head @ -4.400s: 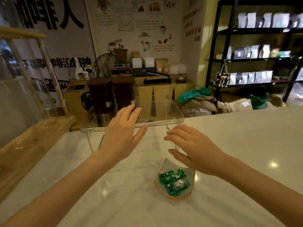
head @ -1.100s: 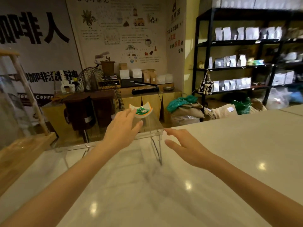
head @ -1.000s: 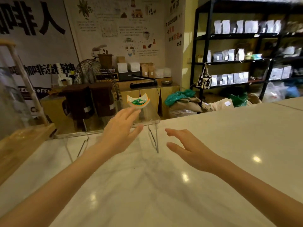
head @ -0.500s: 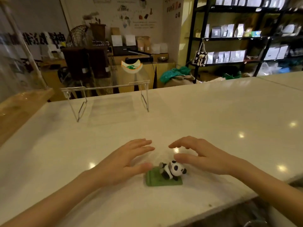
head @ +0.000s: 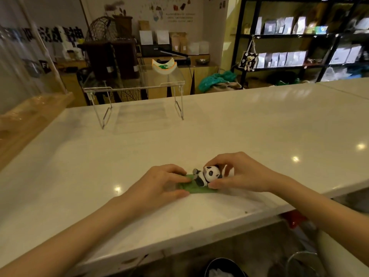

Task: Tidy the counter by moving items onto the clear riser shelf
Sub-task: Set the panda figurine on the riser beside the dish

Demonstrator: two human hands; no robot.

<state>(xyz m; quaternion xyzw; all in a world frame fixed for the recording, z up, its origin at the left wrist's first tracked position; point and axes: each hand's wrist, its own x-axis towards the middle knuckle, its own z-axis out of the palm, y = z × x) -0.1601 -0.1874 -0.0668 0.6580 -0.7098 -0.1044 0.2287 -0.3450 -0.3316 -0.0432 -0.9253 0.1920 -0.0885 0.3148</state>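
Note:
A small black-and-white panda figure (head: 207, 175) lies on a green base (head: 196, 189) on the white counter, near its front edge. My left hand (head: 159, 186) pinches the left end of the green base. My right hand (head: 239, 172) is closed around the panda's head and the right end of the base. The clear riser shelf (head: 135, 88) stands at the back of the counter. A white dish with an orange rim (head: 164, 67), holding green pieces, sits on the shelf's right part.
The white counter (head: 259, 126) stretches wide to the right. A wooden ledge (head: 30, 114) with a clear panel runs along the left. Below the counter's front edge there are a dark bowl (head: 223, 266) and a wire-rimmed thing. Black store shelves stand far right.
Earlier the dish lay on the counter; it now rests on the riser. My view dropped to the front edge, and both hands went from hovering over the panda figure to gripping it.

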